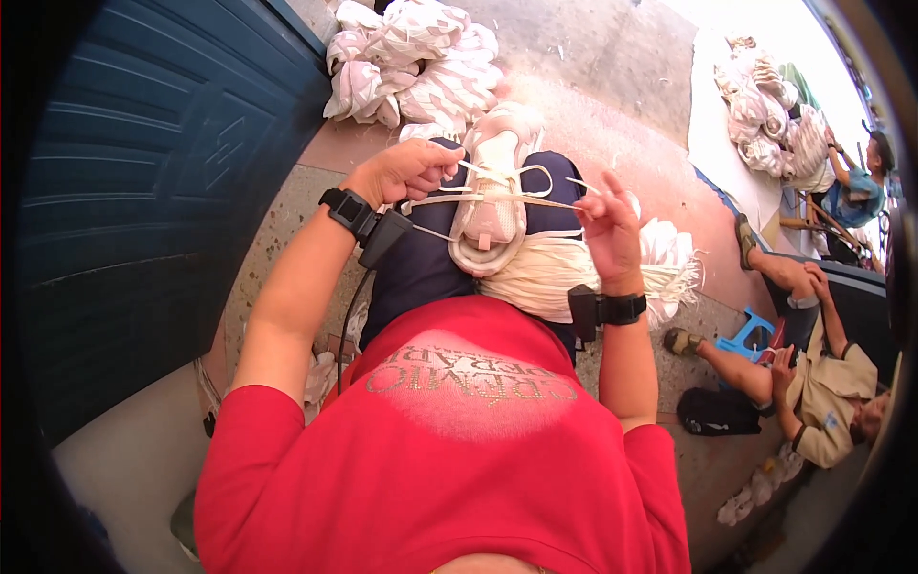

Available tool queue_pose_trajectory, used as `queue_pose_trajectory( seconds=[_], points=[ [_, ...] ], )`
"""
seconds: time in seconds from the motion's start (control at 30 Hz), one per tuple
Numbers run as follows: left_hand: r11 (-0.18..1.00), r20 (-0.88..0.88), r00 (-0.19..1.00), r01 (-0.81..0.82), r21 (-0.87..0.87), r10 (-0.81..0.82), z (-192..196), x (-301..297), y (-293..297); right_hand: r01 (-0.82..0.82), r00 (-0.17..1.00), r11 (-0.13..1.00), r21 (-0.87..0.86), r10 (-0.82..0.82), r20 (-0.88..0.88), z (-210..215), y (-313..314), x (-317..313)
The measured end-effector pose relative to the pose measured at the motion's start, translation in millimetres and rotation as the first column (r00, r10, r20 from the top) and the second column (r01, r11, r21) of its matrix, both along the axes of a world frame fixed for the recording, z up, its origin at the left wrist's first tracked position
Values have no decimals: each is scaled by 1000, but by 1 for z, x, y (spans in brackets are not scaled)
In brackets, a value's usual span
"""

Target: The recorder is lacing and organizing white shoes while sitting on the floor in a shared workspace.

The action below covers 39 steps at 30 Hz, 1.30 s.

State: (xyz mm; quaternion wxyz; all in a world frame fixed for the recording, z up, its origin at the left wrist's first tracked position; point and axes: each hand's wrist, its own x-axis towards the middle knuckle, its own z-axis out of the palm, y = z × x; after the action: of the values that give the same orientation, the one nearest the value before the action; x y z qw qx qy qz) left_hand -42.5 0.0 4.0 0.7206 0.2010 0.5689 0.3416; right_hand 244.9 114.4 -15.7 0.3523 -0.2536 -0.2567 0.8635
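A pale pink and white sneaker (507,129) rests between my thighs, its heel opening toward me. Cream shoelaces (540,201) cross its tongue and stretch out to both sides. At the shoe's left, my left hand (409,174) is closed, pinching a lace between thumb and fingers. My right hand (612,230) pinches the other lace end to the right of the shoe, with its upper fingers raised. A thick bundle of cream laces (540,277) lies across my right thigh, below the shoe. Each wrist wears a black strapped device.
A heap of pale sneakers (421,62) lies on the floor ahead. Another heap (775,124) is at far right, beside a person in blue (856,196). Nearer sits a person in beige (827,383) by a blue stool (751,335). A dark blue door (172,172) borders my left.
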Motion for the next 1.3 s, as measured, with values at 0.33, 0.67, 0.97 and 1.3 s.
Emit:
queue_pose_trajectory(
  seconds=[0.33,0.67,0.97,1.3],
  points=[
    [982,155,971,-169,-81,180,-26,30,6,383,748,917,-108,-377,-546,33,55,180],
    [862,-1,867,-496,101,499,3,-31,-52,274,897,946,171,-316,308,19,39,97],
    [803,157,821,-570,173,549,7,-40,-75,-809,432,231,541,-390,813,-11,15,-69],
    [774,64,782,-622,116,619,-2,-48,-93,-652,630,758,-40,569,528,-5,34,-66]
  ],
)
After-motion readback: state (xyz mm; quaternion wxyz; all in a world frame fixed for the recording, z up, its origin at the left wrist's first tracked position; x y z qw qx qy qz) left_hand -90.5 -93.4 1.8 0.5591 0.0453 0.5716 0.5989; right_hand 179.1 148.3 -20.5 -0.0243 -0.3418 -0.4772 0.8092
